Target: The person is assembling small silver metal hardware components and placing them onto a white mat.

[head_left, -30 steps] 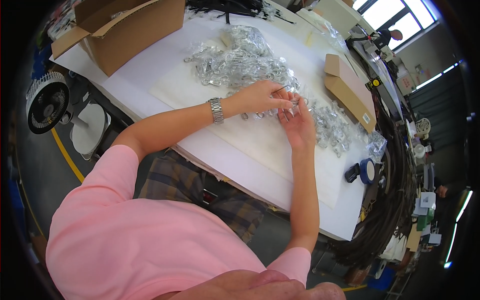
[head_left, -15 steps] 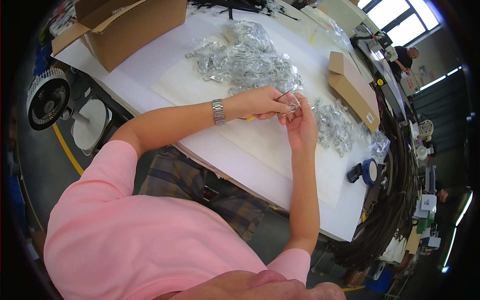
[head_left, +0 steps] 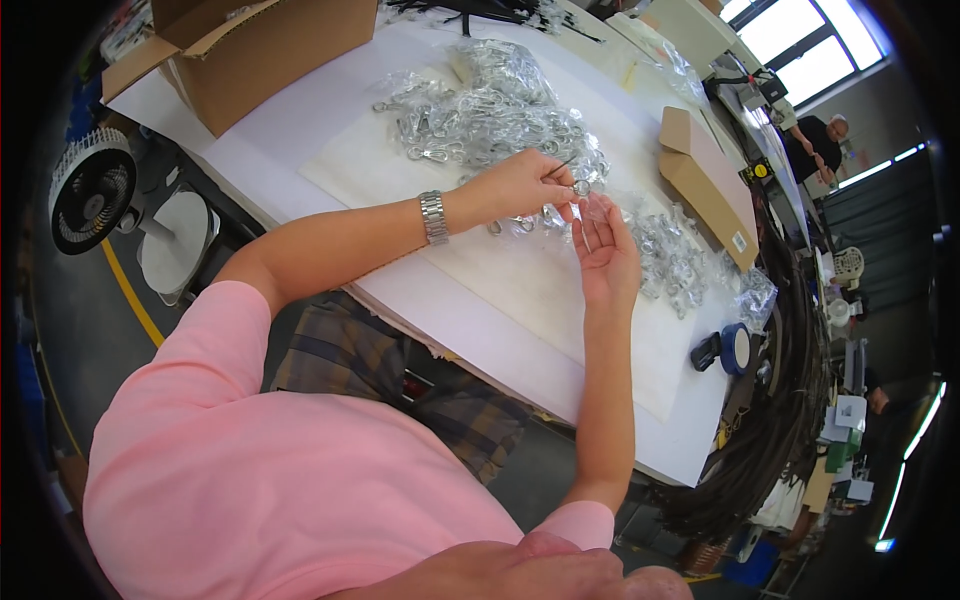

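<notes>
My left hand [head_left: 520, 190], with a metal-banded watch at the wrist, is closed with thumb and fingertips pinched on a small metal ring [head_left: 581, 187]. A thin dark rod-like piece [head_left: 566, 163] sticks out past these fingers; the rest of it is hidden. Just right of it, my right hand [head_left: 607, 250] is palm up with curled fingers, and a clear plastic bag [head_left: 598, 208] seems to be held at its fingertips. Beyond both hands lies a large heap of bagged metal snap hooks [head_left: 500, 115]. A smaller pile of bagged metal pieces [head_left: 668, 258] lies beside my right hand.
An open cardboard box [head_left: 270, 70] stands at the far left of the white table [head_left: 480, 310]. A long, narrow carton [head_left: 710, 185], a blue tape roll [head_left: 736, 348] and dark bundled strips [head_left: 790, 400] are at the right. A fan [head_left: 95, 195] stands left; another person [head_left: 815, 150] is at far right.
My left hand has lifted slightly away from the right, bringing the metal ring clear of its fingers. My right fingers have loosened and spread somewhat. The yellow bit under my left hand no longer shows.
</notes>
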